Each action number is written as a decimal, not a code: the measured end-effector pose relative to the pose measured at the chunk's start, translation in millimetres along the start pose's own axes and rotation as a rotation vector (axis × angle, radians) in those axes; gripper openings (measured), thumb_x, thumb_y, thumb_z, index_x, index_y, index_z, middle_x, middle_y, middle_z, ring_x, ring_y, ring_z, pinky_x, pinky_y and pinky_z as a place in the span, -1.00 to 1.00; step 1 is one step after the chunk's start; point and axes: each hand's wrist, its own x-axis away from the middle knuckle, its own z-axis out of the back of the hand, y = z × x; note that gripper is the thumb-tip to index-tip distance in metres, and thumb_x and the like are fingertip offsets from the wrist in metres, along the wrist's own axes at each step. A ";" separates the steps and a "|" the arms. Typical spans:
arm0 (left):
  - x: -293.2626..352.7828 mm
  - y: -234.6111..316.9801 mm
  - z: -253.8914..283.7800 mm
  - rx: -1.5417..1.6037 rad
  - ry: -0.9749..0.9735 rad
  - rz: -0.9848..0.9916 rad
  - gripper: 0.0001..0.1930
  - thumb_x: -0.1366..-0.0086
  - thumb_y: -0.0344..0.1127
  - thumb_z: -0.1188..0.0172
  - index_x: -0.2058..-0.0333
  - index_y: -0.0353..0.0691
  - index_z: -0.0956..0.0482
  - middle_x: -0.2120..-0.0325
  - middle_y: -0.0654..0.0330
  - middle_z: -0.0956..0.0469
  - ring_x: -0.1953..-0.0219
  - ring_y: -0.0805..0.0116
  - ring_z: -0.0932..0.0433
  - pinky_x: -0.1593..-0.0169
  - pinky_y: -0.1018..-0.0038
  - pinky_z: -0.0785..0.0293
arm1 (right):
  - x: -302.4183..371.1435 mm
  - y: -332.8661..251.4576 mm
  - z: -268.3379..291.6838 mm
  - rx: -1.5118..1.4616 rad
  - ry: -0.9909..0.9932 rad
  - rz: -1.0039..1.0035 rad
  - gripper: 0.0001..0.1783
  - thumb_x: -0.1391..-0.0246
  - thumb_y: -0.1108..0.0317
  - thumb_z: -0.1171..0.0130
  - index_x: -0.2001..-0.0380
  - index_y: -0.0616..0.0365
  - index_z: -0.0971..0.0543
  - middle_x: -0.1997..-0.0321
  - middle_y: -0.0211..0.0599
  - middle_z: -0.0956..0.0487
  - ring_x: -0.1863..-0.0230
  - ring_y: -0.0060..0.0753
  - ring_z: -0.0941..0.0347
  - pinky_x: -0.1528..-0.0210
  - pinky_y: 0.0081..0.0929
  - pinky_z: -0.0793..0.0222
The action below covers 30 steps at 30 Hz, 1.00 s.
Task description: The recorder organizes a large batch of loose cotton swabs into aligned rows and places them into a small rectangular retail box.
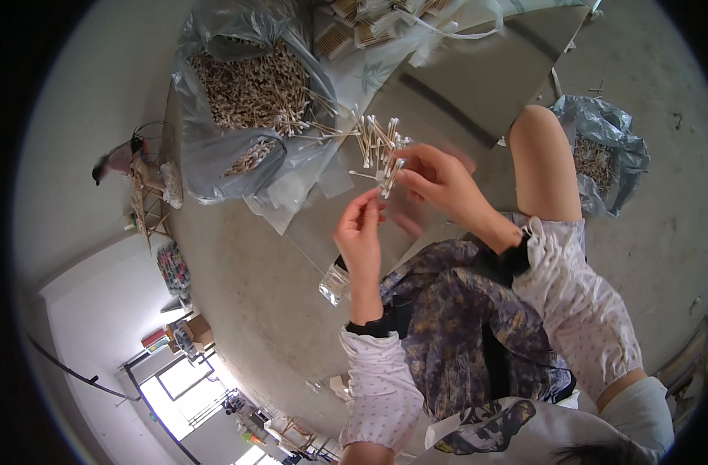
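Both of my hands meet over a low work surface point(466, 74). My right hand point(447, 186) has its thumb and fingers closed on a small bunch of cotton swabs point(390, 180) with white tips and pale wooden sticks. Just below that bunch, my left hand point(358, 229) is pinched, its fingertips close to the swabs' lower ends; what it holds, if anything, is too small to make out. A loose pile of cotton swabs point(376, 136) lies just beyond my hands. Some blur surrounds the right fingers.
A large grey plastic bag point(214, 167) full of cotton swabs stands open at the far left. Packed bundles of swabs point(354, 27) lie at the back. Right of my bare knee point(546, 155) sits a smaller grey bag point(617, 174). A silvery packet point(335, 285) is near my left wrist.
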 end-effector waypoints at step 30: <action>-99.2 -8.1 -64.4 -0.660 0.194 -0.376 -0.69 -0.18 -0.25 -0.33 0.22 -0.28 -0.45 0.24 0.09 -0.51 0.15 0.12 -0.47 0.03 0.22 -0.43 | 109.8 -18.0 238.5 0.339 0.641 0.031 -0.67 -0.23 0.51 -0.13 -0.06 0.23 -0.53 -0.03 -0.31 -0.58 0.03 -0.57 -0.51 0.00 -0.58 -0.41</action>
